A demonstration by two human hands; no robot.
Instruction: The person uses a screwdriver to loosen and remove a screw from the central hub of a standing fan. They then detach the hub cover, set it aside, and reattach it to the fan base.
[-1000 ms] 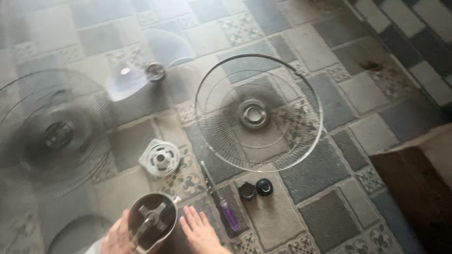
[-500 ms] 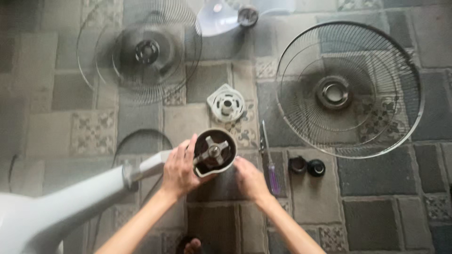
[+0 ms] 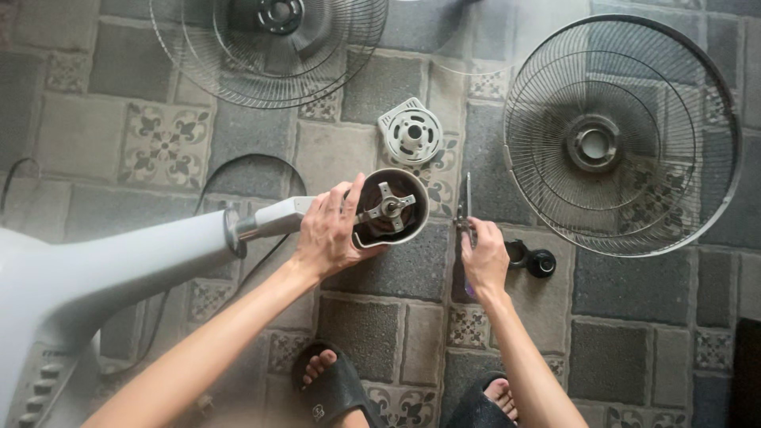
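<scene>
The fan motor head (image 3: 391, 208) sits in the middle, up off the tiled floor (image 3: 380, 87), on the end of a long grey fan stand (image 3: 103, 265). The left hand (image 3: 331, 235) wraps its fingers round the motor head's side and holds it tight. The right hand (image 3: 484, 257) is down on the floor, fingers closed over a screwdriver (image 3: 466, 208) — its thin metal tip pokes out past the fingers. Two small black knobs (image 3: 529, 258) lie just beside that hand. A white round plastic piece (image 3: 411, 131) lies above the motor head. One wire fan guard (image 3: 622, 135) lies to the right, another wire guard (image 3: 269, 43) at the top.
</scene>
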